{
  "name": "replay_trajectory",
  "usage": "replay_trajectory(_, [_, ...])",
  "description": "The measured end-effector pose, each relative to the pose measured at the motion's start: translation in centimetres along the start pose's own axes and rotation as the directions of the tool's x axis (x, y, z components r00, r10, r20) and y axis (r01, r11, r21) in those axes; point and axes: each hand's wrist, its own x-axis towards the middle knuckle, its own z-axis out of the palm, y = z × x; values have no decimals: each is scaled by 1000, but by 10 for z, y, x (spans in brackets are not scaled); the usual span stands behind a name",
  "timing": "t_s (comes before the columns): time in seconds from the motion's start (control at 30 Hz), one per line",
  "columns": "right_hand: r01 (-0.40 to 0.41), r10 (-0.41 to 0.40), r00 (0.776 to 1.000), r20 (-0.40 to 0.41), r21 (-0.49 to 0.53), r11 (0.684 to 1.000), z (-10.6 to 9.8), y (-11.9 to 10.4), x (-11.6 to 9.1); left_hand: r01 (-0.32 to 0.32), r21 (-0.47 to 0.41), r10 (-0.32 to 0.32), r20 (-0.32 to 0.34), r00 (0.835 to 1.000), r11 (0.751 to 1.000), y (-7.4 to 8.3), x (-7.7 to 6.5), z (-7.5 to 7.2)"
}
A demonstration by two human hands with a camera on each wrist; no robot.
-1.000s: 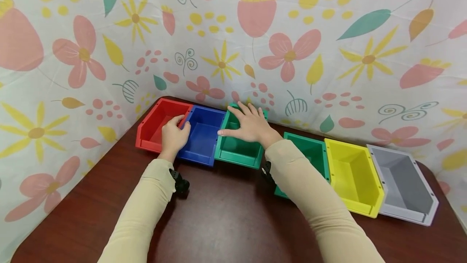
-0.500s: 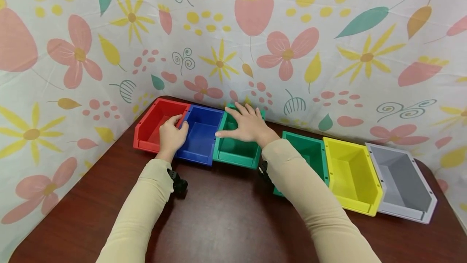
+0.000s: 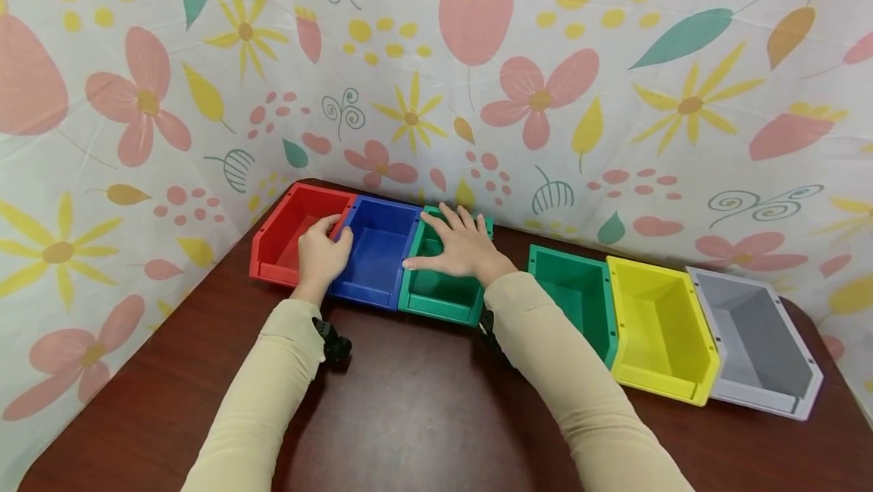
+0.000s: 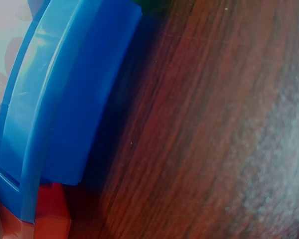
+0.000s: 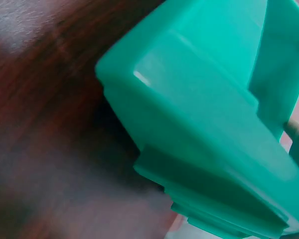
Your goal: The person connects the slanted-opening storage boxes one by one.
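Observation:
My left hand [image 3: 323,253] grips the adjoining walls of a red bin [image 3: 276,274] and a blue bin [image 3: 375,253], its thumb on the blue side. My right hand [image 3: 457,246] spreads over a green bin [image 3: 439,310] standing against the blue bin's right side. Its straight fingers reach toward the back rim, and the thumb touches the left rim. In the left wrist view the blue bin [image 4: 74,94] fills the left edge, but the hand is out of sight. Close up in the right wrist view, the green bin [image 5: 199,109] has a fingertip [image 5: 293,128] at its far wall.
To the right, a second green bin [image 3: 569,299], a yellow bin [image 3: 655,333] and a grey bin [image 3: 750,333] stand side by side. A gap separates them from the left group. Behind the brown table [image 3: 409,401] hangs a flower-patterned cloth [image 3: 409,60].
The green bin under my right hand has come down and slightly toward me, its side lying closer along the blue bin. My left hand keeps its grip on the red and blue walls.

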Motion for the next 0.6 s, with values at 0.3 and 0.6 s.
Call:
replay_trajectory(0.3, [-14, 14, 1000, 11, -5, 1000, 5, 0, 1, -22, 1, 22, -14, 1000, 1000, 0, 0, -1])
replay_trajectory(0.6, [-27, 28, 999, 22, -33, 999, 8, 0, 2, -8, 2, 8, -6, 1000, 1000, 0, 0, -1])
